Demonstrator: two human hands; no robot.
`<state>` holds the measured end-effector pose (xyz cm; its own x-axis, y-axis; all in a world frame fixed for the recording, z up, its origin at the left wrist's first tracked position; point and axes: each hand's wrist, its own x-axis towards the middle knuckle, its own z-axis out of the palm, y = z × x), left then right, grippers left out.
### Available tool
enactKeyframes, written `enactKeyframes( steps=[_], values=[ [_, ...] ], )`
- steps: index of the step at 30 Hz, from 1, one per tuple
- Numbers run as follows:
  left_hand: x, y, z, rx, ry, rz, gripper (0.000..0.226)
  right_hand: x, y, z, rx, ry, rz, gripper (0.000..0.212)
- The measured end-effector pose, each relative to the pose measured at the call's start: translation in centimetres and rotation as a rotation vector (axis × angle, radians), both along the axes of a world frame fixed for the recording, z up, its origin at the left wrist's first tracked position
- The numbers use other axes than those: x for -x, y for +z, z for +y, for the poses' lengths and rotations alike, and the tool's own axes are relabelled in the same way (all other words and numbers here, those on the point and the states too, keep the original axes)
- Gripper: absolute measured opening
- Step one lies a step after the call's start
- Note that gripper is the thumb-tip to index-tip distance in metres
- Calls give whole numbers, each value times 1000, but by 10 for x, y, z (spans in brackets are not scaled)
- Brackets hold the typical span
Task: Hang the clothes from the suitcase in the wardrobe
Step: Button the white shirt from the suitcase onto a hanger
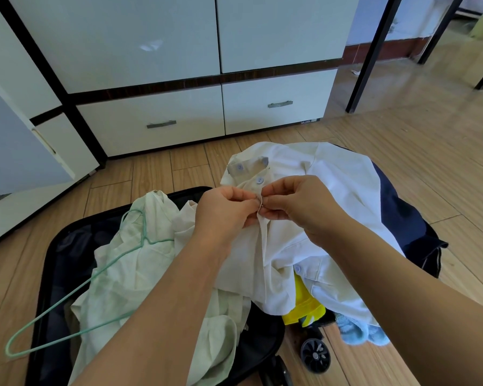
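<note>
I can read no words, brands or numbers anywhere in front of me. At about one o'clock, a small dark sticker (307,122) sits on the lower right corner of the wardrobe drawer (276,107); it carries pale marks too small and blurred for me to make out. The clothes show no legible labels.

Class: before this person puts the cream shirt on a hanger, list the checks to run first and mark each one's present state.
1. Left hand and right hand both pinch the cream button-front shirt: ok.
2. Placket fastened: cannot tell.
3. Mint-green wire hanger within reach, on the pale green garment: ok.
4. A hand free for it: not ok.
5. White wardrobe doors open: not ok.
</note>
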<state>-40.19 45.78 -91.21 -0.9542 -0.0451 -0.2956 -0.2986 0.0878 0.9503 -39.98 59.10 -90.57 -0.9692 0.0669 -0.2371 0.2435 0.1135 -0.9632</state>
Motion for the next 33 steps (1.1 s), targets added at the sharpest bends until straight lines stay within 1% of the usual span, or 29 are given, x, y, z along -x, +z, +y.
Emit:
enactKeyframes(
  steps=[3, 5, 7, 9, 11, 13, 16, 18, 20, 21, 22, 24, 27, 30, 31, 33],
  values=[
    [1, -6, 0, 123, 26, 66, 9, 0, 0, -1, 20, 5, -8, 8],
    [1, -8, 0, 257, 18, 150, 7, 0, 1, -2, 9, 6, -14, 2],
    [-1, -7, 1, 352, -8, 230, 10, 0, 0, -4, -19, -9, -6, 3],
    [-2, -6, 2, 379, -33, 283, 11, 1, -1, -3, -35, -40, -5, 4],
    [-1, -7, 1, 386, -40, 295, 9, 2, -2, -3, -45, -56, -5, 2],
    [1, -10, 0, 342, -36, 259, 6, 3, -2, -2, -40, -63, -7, 2],
    [4, -11, -2, 180, -50, 127, 6, 4, -3, -2, -60, -59, 2, 6],
    [4, -9, -3, -17, -61, -40, 7, 5, -1, -3, -82, -50, 22, 10],
    [5, -7, -4, -266, -61, -240, 8, 5, 0, -3, -64, -31, 40, 9],
    [6, -6, -5, -357, -50, -311, 8, 5, 0, -3, -41, -19, 42, 7],
    [7, -7, -6, -403, -38, -346, 9, 5, -1, -4, -18, -11, 41, 6],
    [8, -10, -6, -375, -31, -310, 6, 5, -3, -4, 29, -23, 28, 9],
    [7, -11, -1, -291, -87, -169, 16, 7, -5, -4, 121, -96, -3, 14],
    [5, -14, 4, -169, -113, -68, 24, 9, -6, -4, 117, -101, -3, 11],
    [6, -16, 5, -121, -92, -49, 24, 9, -6, -4, 123, -88, 3, 12],
    [8, -17, 3, -99, -30, -47, 21, 9, -8, -4, 89, -63, 20, 15]
  ],
)
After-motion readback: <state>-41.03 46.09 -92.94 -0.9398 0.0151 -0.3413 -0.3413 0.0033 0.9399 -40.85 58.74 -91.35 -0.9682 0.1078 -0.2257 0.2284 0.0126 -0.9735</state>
